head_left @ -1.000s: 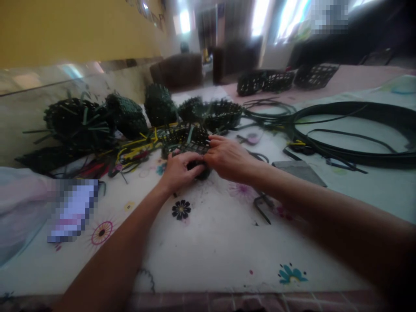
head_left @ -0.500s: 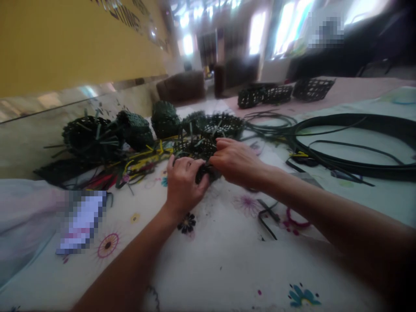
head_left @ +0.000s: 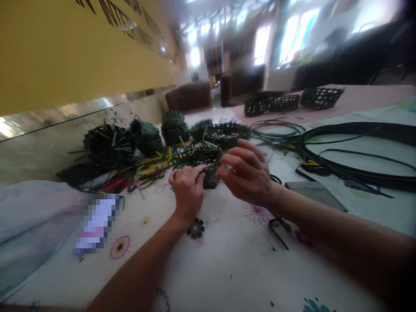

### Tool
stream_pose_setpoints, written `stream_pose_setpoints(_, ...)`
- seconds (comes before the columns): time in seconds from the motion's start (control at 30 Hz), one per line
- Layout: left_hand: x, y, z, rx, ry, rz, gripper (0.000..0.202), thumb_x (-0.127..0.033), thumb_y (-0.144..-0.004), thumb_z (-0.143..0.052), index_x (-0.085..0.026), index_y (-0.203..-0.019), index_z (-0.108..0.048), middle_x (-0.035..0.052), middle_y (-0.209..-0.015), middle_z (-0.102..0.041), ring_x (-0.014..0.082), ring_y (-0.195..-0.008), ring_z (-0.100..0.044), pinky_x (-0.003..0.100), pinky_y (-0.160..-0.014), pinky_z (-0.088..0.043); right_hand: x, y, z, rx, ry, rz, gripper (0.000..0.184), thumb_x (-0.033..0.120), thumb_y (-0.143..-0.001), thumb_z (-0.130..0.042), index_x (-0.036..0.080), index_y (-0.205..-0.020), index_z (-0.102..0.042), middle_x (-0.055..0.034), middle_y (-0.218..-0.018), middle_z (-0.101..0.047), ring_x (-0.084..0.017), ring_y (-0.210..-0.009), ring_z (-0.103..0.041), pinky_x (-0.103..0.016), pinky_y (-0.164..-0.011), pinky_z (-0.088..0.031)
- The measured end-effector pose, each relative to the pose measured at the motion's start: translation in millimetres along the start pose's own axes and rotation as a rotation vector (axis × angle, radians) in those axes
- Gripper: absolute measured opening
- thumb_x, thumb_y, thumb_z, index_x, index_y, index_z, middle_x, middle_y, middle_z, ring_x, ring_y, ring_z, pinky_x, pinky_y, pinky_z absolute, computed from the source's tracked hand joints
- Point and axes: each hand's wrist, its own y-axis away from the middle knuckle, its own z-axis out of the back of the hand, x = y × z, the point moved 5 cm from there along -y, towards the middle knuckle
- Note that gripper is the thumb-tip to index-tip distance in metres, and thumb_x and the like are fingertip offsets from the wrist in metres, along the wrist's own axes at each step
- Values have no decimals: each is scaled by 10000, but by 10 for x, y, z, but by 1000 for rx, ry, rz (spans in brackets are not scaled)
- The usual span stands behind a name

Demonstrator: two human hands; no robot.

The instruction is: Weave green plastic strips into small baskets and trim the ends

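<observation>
My left hand [head_left: 187,189] and my right hand [head_left: 249,174] meet over a small dark green woven piece [head_left: 210,176] above a flowered tablecloth [head_left: 227,260]. The left hand's fingers are curled round the piece's left side. The right hand pinches its right edge with thumb and forefinger, the other fingers fanned above it. Much of the piece is hidden between the hands. Just behind them lies a dark woven basket [head_left: 198,155] with loose ends.
Several dark green woven baskets [head_left: 107,143] and loose yellow and red strips [head_left: 146,171] lie at the left and behind. A big coil of dark strapping [head_left: 354,147] fills the right. A grey flat pad [head_left: 315,193] and a bent black strip [head_left: 277,227] lie near my right forearm.
Both hands have lifted the small woven piece slightly and drawn it nearer to me. The right hand's fingers have spread upward. The view has tilted up a little.
</observation>
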Motion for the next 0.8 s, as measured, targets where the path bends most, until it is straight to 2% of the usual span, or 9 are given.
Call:
stream_pose_setpoints(0.07,46,-20,42,-41,-5,35,240,-215,-923,-558,-277,-1090,-719,32,-934,-710,226,-942,-615,436,-985,-343,-14,38,-65,45,-16,-78,133,176,-902,-581,246,-796,-620,-11,-948,-646,-215,-1043,-558,-474,-1094,-373)
stream_pose_setpoints(0.1,69,-30,65,-65,4,51,237,-217,-921,-563,-271,-1086,-724,35,-923,-708,226,-930,-616,432,-974,-356,-53,59,-129,108,-44,-176,157,222,-906,-592,232,-751,-607,-22,-885,-646,-222,-987,-578,-476,-1049,-399)
stream_pose_setpoints(0.2,104,-42,119,-135,72,75,206,-227,-919,-571,-239,-1051,-730,43,-920,-707,225,-921,-619,414,-951,-388,-228,222,-418,378,-291,-673,301,438,-891,-624,200,-711,-580,-42,-702,-612,-215,-750,-599,-407,-791,-492)
stream_pose_setpoints(0.27,84,-28,137,-167,138,56,198,-227,-924,-564,-226,-1042,-722,42,-937,-708,218,-926,-619,404,-948,-399,-239,361,-608,488,-641,-963,330,520,-862,-629,191,-866,-607,-41,-710,-632,-203,-695,-609,-349,-675,-496)
stream_pose_setpoints(0.37,24,8,135,-177,236,14,195,-212,-928,-548,-220,-1049,-701,40,-972,-709,206,-951,-617,394,-958,-402,-174,429,-719,400,-1101,-1182,426,521,-827,-655,178,-1063,-567,-56,-833,-663,-197,-750,-634,-316,-636,-515)
stream_pose_setpoints(0.43,10,26,113,-158,318,23,182,-226,-920,-562,-221,-1052,-688,40,-1000,-710,204,-970,-616,392,-959,-410,-167,420,-691,273,-1200,-1258,464,504,-795,-691,171,-1089,-557,-74,-913,-659,-197,-787,-634,-321,-642,-531)
stream_pose_setpoints(0.53,46,37,43,-92,467,123,164,-281,-898,-600,-228,-1029,-684,38,-1025,-711,204,-974,-623,384,-942,-438,-185,363,-603,145,-1196,-1264,523,430,-738,-752,172,-1143,-543,-105,-1066,-648,-207,-856,-636,-345,-704,-549)
stream_pose_setpoints(0.63,73,33,-13,-34,567,214,149,-293,-882,-605,-228,-982,-695,33,-992,-718,201,-960,-636,376,-938,-456,-217,340,-565,127,-1152,-1250,556,388,-706,-775,174,-1155,-525,-119,-1124,-632,-229,-916,-638,-355,-720,-553)
stream_pose_setpoints(0.8,49,17,-7,47,514,248,140,-285,-858,-602,-229,-925,-712,44,-971,-734,226,-951,-647,460,-1000,-428,-232,377,-582,148,-1124,-1226,570,392,-707,-779,171,-1165,-523,-73,-962,-632,-214,-832,-628,-335,-633,-549)
